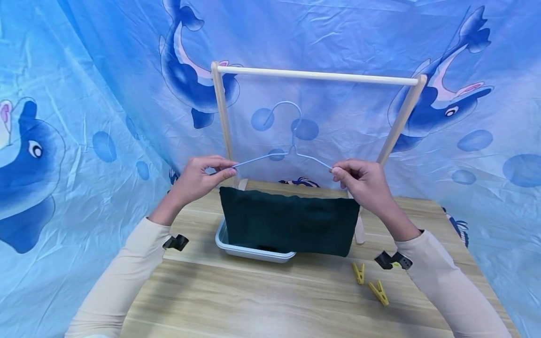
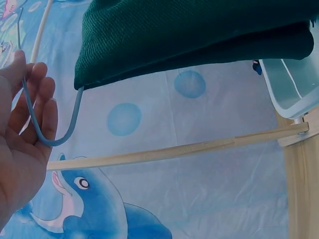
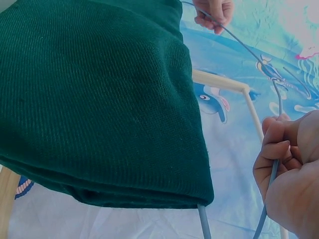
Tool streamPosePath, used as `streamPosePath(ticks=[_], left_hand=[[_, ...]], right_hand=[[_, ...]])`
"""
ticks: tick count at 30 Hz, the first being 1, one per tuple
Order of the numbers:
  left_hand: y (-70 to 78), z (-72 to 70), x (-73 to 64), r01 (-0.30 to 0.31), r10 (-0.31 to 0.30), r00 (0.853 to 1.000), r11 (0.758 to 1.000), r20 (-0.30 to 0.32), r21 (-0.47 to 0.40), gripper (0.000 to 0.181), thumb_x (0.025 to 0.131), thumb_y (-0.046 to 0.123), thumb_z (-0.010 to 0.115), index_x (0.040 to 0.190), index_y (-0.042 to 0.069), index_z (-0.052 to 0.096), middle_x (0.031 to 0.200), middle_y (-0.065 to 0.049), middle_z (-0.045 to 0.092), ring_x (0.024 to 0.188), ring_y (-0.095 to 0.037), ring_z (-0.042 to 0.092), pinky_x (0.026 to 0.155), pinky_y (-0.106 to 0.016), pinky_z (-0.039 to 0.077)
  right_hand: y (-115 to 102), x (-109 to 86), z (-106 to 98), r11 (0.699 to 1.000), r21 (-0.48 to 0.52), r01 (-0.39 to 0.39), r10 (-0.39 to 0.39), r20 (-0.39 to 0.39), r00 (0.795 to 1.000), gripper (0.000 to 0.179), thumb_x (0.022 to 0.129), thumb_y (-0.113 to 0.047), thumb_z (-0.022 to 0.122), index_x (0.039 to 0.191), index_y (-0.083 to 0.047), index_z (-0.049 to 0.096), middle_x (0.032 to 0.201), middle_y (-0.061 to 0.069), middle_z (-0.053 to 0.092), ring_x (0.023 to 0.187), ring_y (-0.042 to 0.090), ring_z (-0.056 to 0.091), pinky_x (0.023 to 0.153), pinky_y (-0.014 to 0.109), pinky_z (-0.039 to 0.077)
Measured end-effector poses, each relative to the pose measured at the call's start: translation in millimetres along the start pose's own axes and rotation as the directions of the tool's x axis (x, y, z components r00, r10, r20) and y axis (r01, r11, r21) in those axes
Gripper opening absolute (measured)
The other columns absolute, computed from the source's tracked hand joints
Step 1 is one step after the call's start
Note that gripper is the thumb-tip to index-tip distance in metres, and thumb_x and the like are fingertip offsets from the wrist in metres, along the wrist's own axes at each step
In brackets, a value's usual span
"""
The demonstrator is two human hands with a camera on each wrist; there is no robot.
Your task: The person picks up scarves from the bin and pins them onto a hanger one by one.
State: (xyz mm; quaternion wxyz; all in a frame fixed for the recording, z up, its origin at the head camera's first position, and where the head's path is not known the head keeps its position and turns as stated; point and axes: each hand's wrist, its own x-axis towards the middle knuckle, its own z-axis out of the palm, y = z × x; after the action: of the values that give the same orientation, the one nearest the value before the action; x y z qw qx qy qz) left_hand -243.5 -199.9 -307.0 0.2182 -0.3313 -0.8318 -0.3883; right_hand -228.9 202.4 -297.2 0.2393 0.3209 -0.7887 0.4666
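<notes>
A blue wire clothes hanger [image 1: 293, 149] is held up between both hands, its hook on top. My left hand [image 1: 207, 177] pinches the left shoulder of the hanger between thumb and fingers. On the opposite shoulder, my right hand [image 1: 359, 180] grips the wire with curled fingers. A dark green ribbed cloth [image 1: 291, 220] hangs folded over the hanger's lower bar, which is hidden inside the fold. In the left wrist view the bent hanger end [image 2: 60, 142] comes out at the corner of the cloth [image 2: 149, 45]. The right wrist view shows the wire leaving the cloth [image 3: 114, 109] too.
Behind the hanger stands a wooden rack with a white top rail [image 1: 317, 75]. A pale blue tray [image 1: 258, 253] sits on the wooden table [image 1: 253, 300], partly covered by the cloth. Two yellow clothespins [image 1: 359, 273] lie at the right. A dolphin-print curtain [image 1: 338, 28] surrounds the table.
</notes>
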Motion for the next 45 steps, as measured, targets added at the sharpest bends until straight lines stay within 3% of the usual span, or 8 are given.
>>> streamPosePath(ticks=[8, 13, 19, 27, 36, 40, 45], left_hand=[[2.4, 0.2, 0.2, 0.010, -0.009, 1.000, 0.996, 0.009, -0.091, 0.016, 0.092, 0.002, 0.074, 0.106, 0.002, 0.080, 0.088, -0.007, 0.077, 0.072, -0.016, 0.070, 0.064, -0.020, 0.056], [2.8, 3.5, -1.0, -0.042, 0.034, 0.997, 0.993, -0.071, -0.110, 0.012, 0.090, -0.005, 0.073, 0.100, -0.002, 0.079, 0.082, -0.009, 0.075, 0.066, -0.019, 0.067, 0.061, -0.018, 0.055], [3.3, 8.4, 0.2, -0.116, 0.097, 0.980, 0.988, -0.172, -0.104, 0.011, 0.087, -0.009, 0.075, 0.096, -0.004, 0.079, 0.076, -0.009, 0.073, 0.061, -0.017, 0.064, 0.056, -0.017, 0.050], [8.9, 8.7, 2.1, -0.162, 0.143, 0.963, 0.984, -0.231, -0.068, 0.012, 0.085, -0.011, 0.076, 0.095, -0.006, 0.079, 0.076, -0.009, 0.073, 0.062, -0.011, 0.063, 0.054, -0.015, 0.047], [13.5, 3.4, 5.0, -0.165, 0.141, 0.956, 0.983, -0.256, -0.076, 0.012, 0.086, -0.014, 0.073, 0.095, -0.009, 0.078, 0.081, -0.017, 0.075, 0.067, 0.000, 0.066, 0.061, -0.015, 0.052], [13.3, 0.3, 6.0, -0.168, 0.141, 0.954, 0.982, -0.266, -0.082, 0.013, 0.085, -0.016, 0.073, 0.096, -0.011, 0.077, 0.081, -0.018, 0.075, 0.067, -0.001, 0.066, 0.062, -0.015, 0.053], [13.7, -3.5, 8.2, -0.179, 0.152, 0.948, 0.981, -0.280, -0.071, 0.013, 0.084, -0.017, 0.073, 0.096, -0.011, 0.077, 0.081, -0.020, 0.075, 0.066, -0.001, 0.066, 0.062, -0.015, 0.053]], right_hand=[[0, 0.6, 0, 1.000, 0.001, 0.004, -0.004, -0.005, 1.000, 0.013, 0.096, 0.005, 0.066, 0.098, 0.001, 0.078, 0.076, 0.010, 0.069, 0.058, 0.012, 0.058, 0.052, 0.021, 0.048], [0, 2.7, 0, 1.000, -0.003, -0.001, 0.001, 0.016, 1.000, 0.012, 0.097, 0.002, 0.065, 0.099, 0.001, 0.077, 0.076, 0.011, 0.069, 0.059, 0.016, 0.059, 0.051, 0.021, 0.047], [-1, 2.7, -2, 1.000, -0.007, -0.009, 0.010, 0.034, 0.999, 0.011, 0.098, 0.001, 0.066, 0.099, 0.003, 0.077, 0.079, 0.019, 0.070, 0.061, 0.009, 0.060, 0.051, 0.021, 0.047], [-4, 1.3, -8, 0.998, -0.042, -0.042, 0.045, 0.070, 0.997, 0.011, 0.097, -0.003, 0.068, 0.102, 0.000, 0.078, 0.080, 0.011, 0.072, 0.065, 0.010, 0.065, 0.058, 0.019, 0.054], [-7, -5.6, -31, 0.985, -0.140, -0.098, 0.110, 0.084, 0.990, 0.024, 0.099, -0.014, 0.069, 0.121, -0.006, 0.075, 0.110, 0.013, 0.076, 0.090, -0.004, 0.067, 0.078, 0.011, 0.051], [-2, -16.2, -44, 0.976, -0.193, -0.096, 0.106, 0.044, 0.993, 0.028, 0.097, -0.013, 0.072, 0.124, -0.006, 0.073, 0.115, 0.015, 0.074, 0.094, -0.008, 0.064, 0.083, 0.007, 0.048], [8, -36.1, -59, 0.975, -0.216, -0.052, 0.038, -0.067, 0.997, 0.029, 0.089, 0.000, 0.077, 0.118, -0.002, 0.075, 0.103, 0.008, 0.075, 0.089, -0.004, 0.065, 0.080, 0.008, 0.050]])
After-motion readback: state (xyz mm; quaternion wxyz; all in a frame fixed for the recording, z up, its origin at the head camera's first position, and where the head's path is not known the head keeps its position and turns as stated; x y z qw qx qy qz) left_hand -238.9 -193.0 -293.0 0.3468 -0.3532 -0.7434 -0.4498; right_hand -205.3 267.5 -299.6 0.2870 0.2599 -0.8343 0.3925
